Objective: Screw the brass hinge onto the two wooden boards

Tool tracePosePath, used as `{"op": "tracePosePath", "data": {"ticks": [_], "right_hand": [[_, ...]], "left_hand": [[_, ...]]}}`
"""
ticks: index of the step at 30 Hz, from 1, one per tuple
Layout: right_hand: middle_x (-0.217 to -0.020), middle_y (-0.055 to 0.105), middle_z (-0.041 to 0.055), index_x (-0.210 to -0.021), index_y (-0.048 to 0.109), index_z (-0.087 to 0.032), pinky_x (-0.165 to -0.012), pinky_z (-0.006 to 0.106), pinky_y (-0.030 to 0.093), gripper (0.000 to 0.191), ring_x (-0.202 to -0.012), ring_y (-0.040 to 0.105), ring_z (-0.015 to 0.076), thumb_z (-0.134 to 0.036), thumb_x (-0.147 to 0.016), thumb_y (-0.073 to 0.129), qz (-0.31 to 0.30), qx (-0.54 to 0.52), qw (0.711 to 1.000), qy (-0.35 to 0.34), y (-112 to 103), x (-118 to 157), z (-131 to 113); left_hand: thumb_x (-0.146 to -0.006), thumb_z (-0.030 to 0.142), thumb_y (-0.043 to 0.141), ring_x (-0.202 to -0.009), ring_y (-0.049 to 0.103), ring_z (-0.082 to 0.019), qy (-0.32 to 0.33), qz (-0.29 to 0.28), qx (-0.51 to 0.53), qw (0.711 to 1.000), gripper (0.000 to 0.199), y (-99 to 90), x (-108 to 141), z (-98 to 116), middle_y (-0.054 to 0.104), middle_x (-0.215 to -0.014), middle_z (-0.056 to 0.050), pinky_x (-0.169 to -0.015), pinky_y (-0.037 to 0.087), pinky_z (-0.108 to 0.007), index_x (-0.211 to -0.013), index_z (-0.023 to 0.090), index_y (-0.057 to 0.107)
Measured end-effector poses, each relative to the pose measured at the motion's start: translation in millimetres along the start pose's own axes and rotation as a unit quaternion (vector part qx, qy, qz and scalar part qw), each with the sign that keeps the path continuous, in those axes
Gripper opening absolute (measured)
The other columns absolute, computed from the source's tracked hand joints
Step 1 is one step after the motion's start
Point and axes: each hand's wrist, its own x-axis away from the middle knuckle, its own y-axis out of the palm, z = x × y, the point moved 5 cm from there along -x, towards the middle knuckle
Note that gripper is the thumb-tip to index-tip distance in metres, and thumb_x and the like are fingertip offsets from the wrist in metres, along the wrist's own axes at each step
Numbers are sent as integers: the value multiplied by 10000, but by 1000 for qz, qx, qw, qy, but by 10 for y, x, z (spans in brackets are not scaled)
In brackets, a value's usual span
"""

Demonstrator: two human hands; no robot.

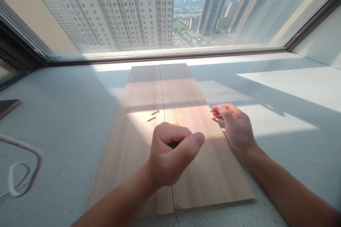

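Observation:
Two light wooden boards, a left one (133,95) and a right one (183,88), lie side by side with a thin seam between them. My left hand (176,152) is closed in a fist over the seam, around something dark that is mostly hidden. A small yellow piece (175,124) shows just behind this fist. Two screws, one (155,112) behind the other (151,118), lie on the left board. At the right board's edge, my right hand (233,122) has its fingers curled together near the edge; whether they hold anything is unclear.
The boards rest on a pale speckled sill (66,113) below a large window with a dark frame (165,56). A white cable (39,163) loops at the left. Above it, a dark flat object (9,106) enters from the left edge. Sunlight and shadow cross the surface.

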Motion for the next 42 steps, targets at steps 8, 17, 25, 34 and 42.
{"op": "tracePosePath", "data": {"ticks": [8, 17, 25, 34, 42], "right_hand": [[-852, 660, 31, -808, 670, -208, -724, 293, 507, 305, -823, 602, 174, -495, -849, 575, -2, 0, 1000, -5, 12, -10, -10], [-838, 662, 31, -808, 679, -211, -701, 305, 494, 322, -794, 604, 180, -517, -834, 580, 5, 13, 1000, -7, -47, -37, 37], [-823, 648, 28, -780, 675, -211, -689, 291, 507, 312, -807, 588, 173, -509, -828, 595, -9, -1, 1000, -10, -9, -9, -16], [-842, 648, 29, -789, 676, -211, -688, 285, 521, 328, -818, 590, 169, -524, -833, 592, -16, -7, 1000, -19, -20, 12, -43], [-834, 653, 27, -780, 676, -204, -686, 271, 514, 331, -819, 592, 162, -520, -835, 591, -9, -6, 1000, -18, -5, 25, -28]], "left_hand": [[-836, 436, 571, -438, 143, -74, -98, -244, 19, 964, 593, 42, -202, 89, 182, -456, 52, -456, 122, -293, -431, 194, 213], [-882, 571, 506, -482, 397, -106, -30, 39, -5, 999, 545, -102, -51, 66, 434, -488, 15, -498, 312, -275, -504, 182, 454], [-921, 544, 464, -511, 282, -88, 42, 96, -6, 995, 549, 78, 87, 78, 291, -527, 39, -475, 220, -264, -544, 174, 315], [-890, 523, 526, -525, 283, -101, 43, -7, 50, 998, 576, 49, -77, 104, 295, -544, 20, -493, 223, -294, -509, 175, 271], [-920, 340, 540, -405, 197, -50, 49, 28, 117, 992, 579, -13, -26, 24, 198, -424, 53, -416, 151, -257, -456, 154, 248]]}}
